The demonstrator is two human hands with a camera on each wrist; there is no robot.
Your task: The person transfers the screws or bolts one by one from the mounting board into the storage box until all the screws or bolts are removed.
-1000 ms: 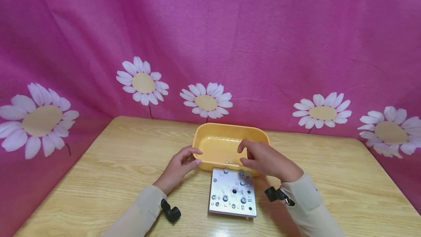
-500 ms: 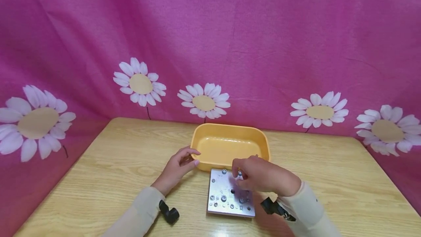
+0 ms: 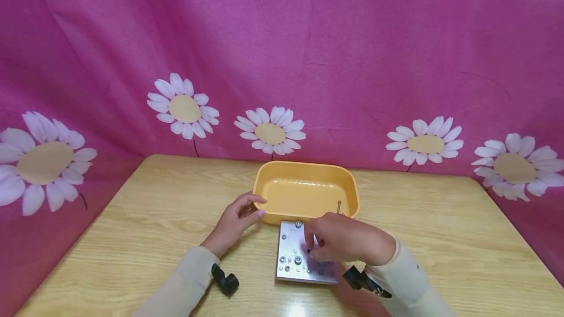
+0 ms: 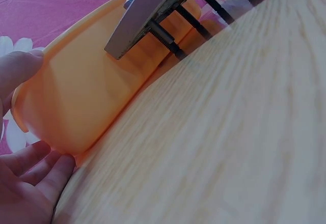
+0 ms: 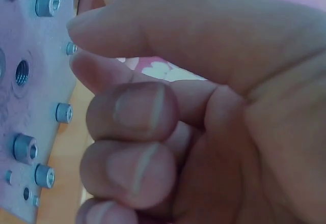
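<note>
A silver metal plate (image 3: 291,278) studded with socket-head screws lies before a yellow plastic tray (image 3: 304,168). My left hand (image 3: 234,224) holds the tray's near left corner, its thumb and fingers spread about the wall. Over the right half of the plate, my right hand (image 3: 348,238) pinches a small socket-head screw (image 5: 72,48) between thumb and index finger. Its other fingers curl into the palm. In the left wrist view, threaded screw shanks (image 4: 193,21) stick out beneath the plate. The right hand hides several screws in the head view.
Inside the tray a long screw (image 3: 339,206) leans near the right end. A threaded hole (image 5: 22,73) shows in the plate. The wooden table (image 3: 176,199) meets a pink flowered cloth (image 3: 282,62) behind.
My right hand has come out from over the tray, toward me, and its thumb and index finger now reach down to the plate. The left hand keeps its place at the tray corner.
</note>
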